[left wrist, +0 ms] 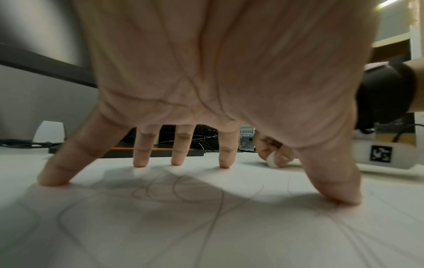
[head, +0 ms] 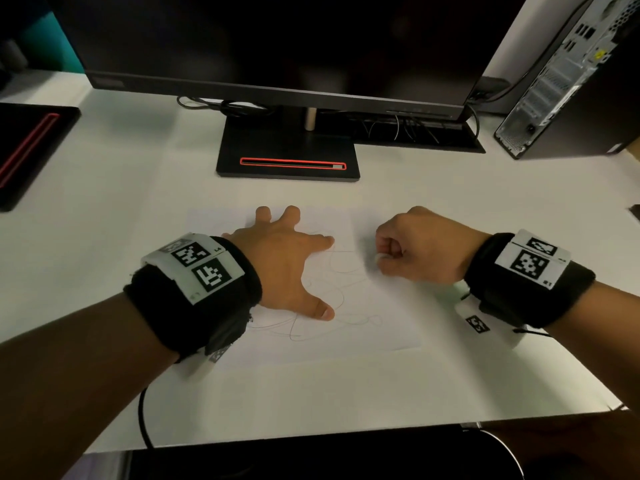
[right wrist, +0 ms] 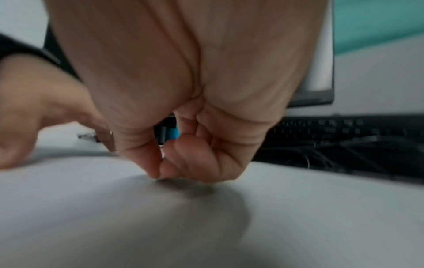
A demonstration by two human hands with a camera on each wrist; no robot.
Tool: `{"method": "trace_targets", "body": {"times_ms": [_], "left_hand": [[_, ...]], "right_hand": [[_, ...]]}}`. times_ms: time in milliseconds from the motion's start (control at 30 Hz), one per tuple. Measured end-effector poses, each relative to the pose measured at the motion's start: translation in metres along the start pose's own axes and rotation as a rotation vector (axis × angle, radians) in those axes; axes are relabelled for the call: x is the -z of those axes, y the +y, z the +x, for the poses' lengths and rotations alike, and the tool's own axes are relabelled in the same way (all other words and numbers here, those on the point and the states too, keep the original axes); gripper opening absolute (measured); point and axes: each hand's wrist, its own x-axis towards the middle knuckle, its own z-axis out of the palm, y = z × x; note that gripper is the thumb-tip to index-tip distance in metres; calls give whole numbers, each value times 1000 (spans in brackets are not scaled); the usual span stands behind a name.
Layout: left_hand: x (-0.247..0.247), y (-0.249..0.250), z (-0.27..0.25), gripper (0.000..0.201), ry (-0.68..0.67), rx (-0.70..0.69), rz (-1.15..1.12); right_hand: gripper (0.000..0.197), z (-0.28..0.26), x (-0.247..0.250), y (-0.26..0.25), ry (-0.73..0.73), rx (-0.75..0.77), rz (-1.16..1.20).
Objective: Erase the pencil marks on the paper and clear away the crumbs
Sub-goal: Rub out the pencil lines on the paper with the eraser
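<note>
A white sheet of paper (head: pixel 381 320) lies on the white desk, covered with thin looping pencil marks (head: pixel 341 271). My left hand (head: pixel 280 258) presses on the paper with straight, spread fingers; in the left wrist view its fingertips (left wrist: pixel 140 163) touch the sheet among the pencil marks (left wrist: pixel 183 192). My right hand (head: pixel 415 251) hovers at the paper's right edge, its fingers curled and pinching a small white eraser (head: pixel 380 257). The left wrist view shows the eraser (left wrist: pixel 272 160) low over the desk. In the right wrist view the curled right hand (right wrist: pixel 165 168) hides the eraser.
A black monitor (head: pixel 277 46) stands behind the paper on a base (head: pixel 287 157) with a red-edged slot. A computer tower (head: pixel 568 81) is at the back right. Cables (head: pixel 398 126) lie behind the base. A black tray (head: pixel 24 147) sits at the left.
</note>
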Motion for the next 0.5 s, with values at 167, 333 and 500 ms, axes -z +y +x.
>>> {"method": "trace_targets", "body": {"times_ms": [167, 333, 500], "left_hand": [[-1, 0, 0, 111, 8, 6, -18], [-2, 0, 0, 110, 6, 2, -22], [-3, -1, 0, 110, 10, -1, -34]], "right_hand": [[16, -3, -6, -11, -62, 41, 0], [17, -2, -2, -2, -2, -12, -3], [19, -4, -2, -5, -23, -8, 15]]}}
